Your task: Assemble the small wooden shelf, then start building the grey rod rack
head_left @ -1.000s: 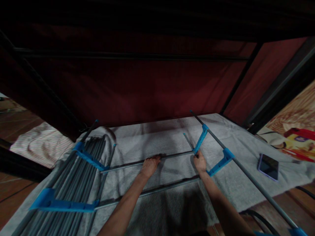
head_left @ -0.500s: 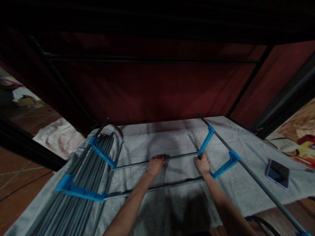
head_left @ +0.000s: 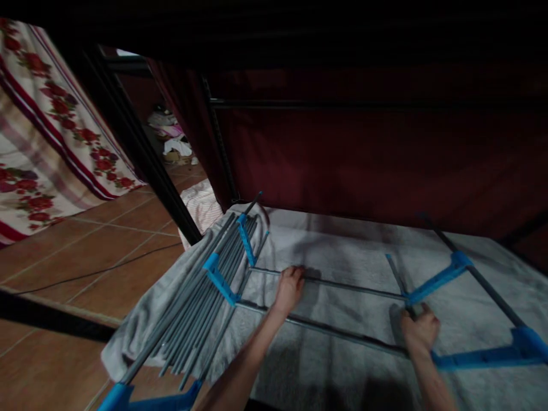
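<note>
My left hand (head_left: 289, 290) is closed round the far grey crossbar (head_left: 355, 286), left of its middle. My right hand (head_left: 419, 329) is closed on the short inner tube of the right side frame, between its two blue plastic brackets (head_left: 440, 281); the palm hides most of that tube. A nearer crossbar (head_left: 325, 327) runs parallel below the far one. Both bars join the right frame to a left side frame with blue brackets (head_left: 222, 285). The whole frame lies on a grey blanket (head_left: 342, 251).
A bundle of loose grey tubes (head_left: 201, 302) lies beside the left frame. Dark posts (head_left: 141, 137) and a dark red panel (head_left: 342, 160) stand around the blanket. A cable (head_left: 103, 269) crosses the tiled floor, near a floral cloth (head_left: 60, 131).
The view has turned left, bringing the floral cloth in and losing the phone at the right. Both hands keep their places on the tubes.
</note>
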### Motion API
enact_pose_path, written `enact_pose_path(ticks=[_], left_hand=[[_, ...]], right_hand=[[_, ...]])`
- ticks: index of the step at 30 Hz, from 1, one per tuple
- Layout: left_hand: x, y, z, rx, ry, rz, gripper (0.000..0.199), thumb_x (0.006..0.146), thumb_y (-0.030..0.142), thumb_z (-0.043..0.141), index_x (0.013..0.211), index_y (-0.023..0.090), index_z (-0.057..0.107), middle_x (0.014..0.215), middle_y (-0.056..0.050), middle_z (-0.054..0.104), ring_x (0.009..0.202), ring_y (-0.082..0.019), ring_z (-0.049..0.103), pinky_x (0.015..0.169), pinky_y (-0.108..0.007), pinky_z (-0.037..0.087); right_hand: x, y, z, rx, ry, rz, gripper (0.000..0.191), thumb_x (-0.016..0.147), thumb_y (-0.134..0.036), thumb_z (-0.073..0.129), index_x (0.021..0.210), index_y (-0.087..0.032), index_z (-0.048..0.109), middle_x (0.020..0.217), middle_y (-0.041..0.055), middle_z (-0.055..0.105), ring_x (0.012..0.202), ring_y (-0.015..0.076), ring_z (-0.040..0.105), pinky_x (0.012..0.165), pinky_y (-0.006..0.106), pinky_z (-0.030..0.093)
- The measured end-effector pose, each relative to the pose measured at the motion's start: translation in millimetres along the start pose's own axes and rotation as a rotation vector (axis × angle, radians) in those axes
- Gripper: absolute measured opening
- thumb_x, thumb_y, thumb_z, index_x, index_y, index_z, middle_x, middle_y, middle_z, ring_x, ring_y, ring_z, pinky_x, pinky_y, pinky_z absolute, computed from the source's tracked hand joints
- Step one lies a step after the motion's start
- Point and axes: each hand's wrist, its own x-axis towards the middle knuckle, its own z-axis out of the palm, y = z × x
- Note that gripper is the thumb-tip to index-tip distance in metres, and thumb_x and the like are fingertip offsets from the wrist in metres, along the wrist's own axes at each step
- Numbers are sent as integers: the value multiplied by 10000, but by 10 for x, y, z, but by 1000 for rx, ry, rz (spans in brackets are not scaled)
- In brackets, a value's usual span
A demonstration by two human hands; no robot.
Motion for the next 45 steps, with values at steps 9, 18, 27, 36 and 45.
enact_pose_path(ticks=[9, 18, 27, 36, 45], left_hand=[[-318, -756, -348, 17, 503, -648, 278, 807, 99, 480, 1080, 123, 526, 1071, -135, 565, 1095, -250, 526, 972, -381, 407], [-37, -923, -448, 204, 229, -902, 433, 794, 154, 543, 1227, 150, 548, 1184, -155, 584, 1122, -275, 547, 932, -362, 403], [21, -1122, -429, 219, 203, -947, 445, 798, 185, 538, 1220, 301, 620, 1142, -85, 648, 1107, -271, 573, 884, -358, 426], [33, -1127, -446, 202, 184, -983, 408, 806, 274, 544, 1201, 299, 642, 1166, -85, 639, 1099, -280, 571, 869, -354, 441], [54, -1107, -492, 185, 171, -1018, 430, 815, 289, 534, 1235, 320, 623, 1175, -79, 635, 1105, -276, 572, 867, -357, 452]], right_hand=[[-445, -898, 187, 184, -92, -589, 439, 858, -278, 364, 1267, -190, 500, 1241, 129, 533, 1139, 273, 495, 946, 455, 403], [-681, -1794, 411, 124, -462, -930, 438, 907, -159, 351, 1322, -194, 484, 1279, 90, 578, 1164, 222, 506, 1015, 409, 344], [-697, -2280, 600, -12, -649, -1024, 446, 927, -165, 361, 1337, -250, 515, 1177, 80, 628, 999, 204, 594, 919, 337, 419], [-573, -2265, 702, -66, -739, -1057, 631, 852, -24, 303, 1405, -291, 447, 1255, 62, 602, 1084, 188, 567, 969, 318, 396], [-556, -2259, 689, -57, -724, -1066, 660, 830, 6, 279, 1401, -273, 459, 1283, 66, 592, 1123, 184, 556, 990, 318, 400]])
